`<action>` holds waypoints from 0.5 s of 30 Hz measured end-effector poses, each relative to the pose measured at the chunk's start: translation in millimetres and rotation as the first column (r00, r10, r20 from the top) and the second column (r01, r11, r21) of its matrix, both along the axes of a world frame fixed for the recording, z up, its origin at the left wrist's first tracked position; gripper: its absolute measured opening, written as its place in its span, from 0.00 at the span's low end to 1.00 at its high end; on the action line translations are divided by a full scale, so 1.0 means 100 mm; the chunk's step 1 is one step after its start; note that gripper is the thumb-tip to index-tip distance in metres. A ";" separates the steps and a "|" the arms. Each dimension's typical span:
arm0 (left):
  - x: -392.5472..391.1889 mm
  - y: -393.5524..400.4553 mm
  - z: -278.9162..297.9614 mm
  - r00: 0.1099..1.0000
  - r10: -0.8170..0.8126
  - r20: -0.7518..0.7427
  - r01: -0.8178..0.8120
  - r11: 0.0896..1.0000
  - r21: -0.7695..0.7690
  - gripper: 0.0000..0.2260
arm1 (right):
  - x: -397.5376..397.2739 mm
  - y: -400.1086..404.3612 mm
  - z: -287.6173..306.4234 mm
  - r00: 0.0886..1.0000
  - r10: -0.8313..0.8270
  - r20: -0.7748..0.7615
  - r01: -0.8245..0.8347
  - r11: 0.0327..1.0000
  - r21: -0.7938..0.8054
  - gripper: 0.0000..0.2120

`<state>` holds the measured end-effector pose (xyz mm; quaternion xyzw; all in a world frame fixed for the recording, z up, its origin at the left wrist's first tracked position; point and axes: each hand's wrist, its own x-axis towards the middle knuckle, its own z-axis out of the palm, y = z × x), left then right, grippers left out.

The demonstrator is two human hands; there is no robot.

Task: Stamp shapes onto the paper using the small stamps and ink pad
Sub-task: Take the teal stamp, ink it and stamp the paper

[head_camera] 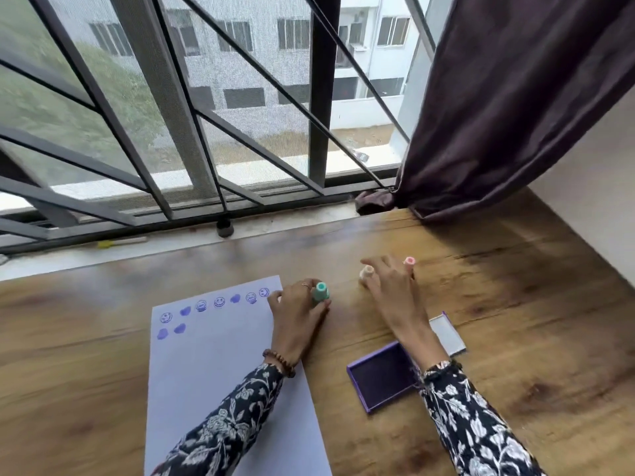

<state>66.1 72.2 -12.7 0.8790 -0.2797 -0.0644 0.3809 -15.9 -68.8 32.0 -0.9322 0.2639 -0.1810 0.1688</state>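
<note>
While beside paper (220,355) edge, teal stamp (321,293).

Paper: white rectangular sheet of paper (220,372), flat on the wooden worktop (515,321), purple faces and blobs along its top.
Stamps: small teal cylindrical stamp (321,293), upright at the sheet's corner; cream stamp (366,272) and pink stamp (409,261), further right.
Ink: purple square ink pad (381,376), lid open, right of the sheet.

window: big one with a dark metal grille (240,108) and mesh screen, pale apartment block outside
curtain: dark purple curtain (508,97), bunched at right
table: wood-grain table (515,286) against the sill
wall: plain white wall (591,201), right
light: soft daylight
</note>
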 end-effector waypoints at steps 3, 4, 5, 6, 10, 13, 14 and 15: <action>-0.13 0.09 0.03 0.991 -0.121 0.052 0.124 0.991 -0.041 0.11 | -0.16 0.25 0.08 0.980 0.179 0.092 -0.199 0.929 0.313 0.12; -0.19 0.12 0.05 0.986 -0.160 0.052 0.163 0.985 -0.060 0.13 | -0.21 0.33 0.08 0.970 0.232 0.071 -0.241 0.885 0.398 0.13; -0.25 0.15 0.08 0.980 -0.193 0.040 0.195 0.976 -0.091 0.15 | -0.26 0.39 0.08 0.962 0.268 0.056 -0.266 0.865 0.425 0.14; -0.30 0.18 0.13 0.976 -0.216 0.015 0.216 0.967 -0.137 0.17 | -0.32 0.42 0.07 0.957 0.283 0.062 -0.281 0.858 0.430 0.14; -0.43 0.33 0.28 0.957 -0.264 -0.120 0.216 0.926 -0.311 0.24 | -0.51 0.44 0.11 0.967 0.195 0.162 -0.253 0.794 0.552 0.09; -0.51 0.39 0.35 0.957 -0.258 -0.131 0.196 0.911 -0.364 0.25 | -0.60 0.47 0.15 0.974 0.147 0.173 -0.223 0.761 0.609 0.05; -0.54 0.40 0.36 0.962 -0.254 -0.104 0.201 0.909 -0.364 0.26 | -0.62 0.48 0.15 0.981 0.106 0.162 -0.184 0.765 0.617 0.07; -0.56 0.39 0.37 0.964 -0.255 -0.081 0.209 0.908 -0.364 0.27 | -0.64 0.49 0.14 0.987 0.050 0.154 -0.138 0.757 0.638 0.11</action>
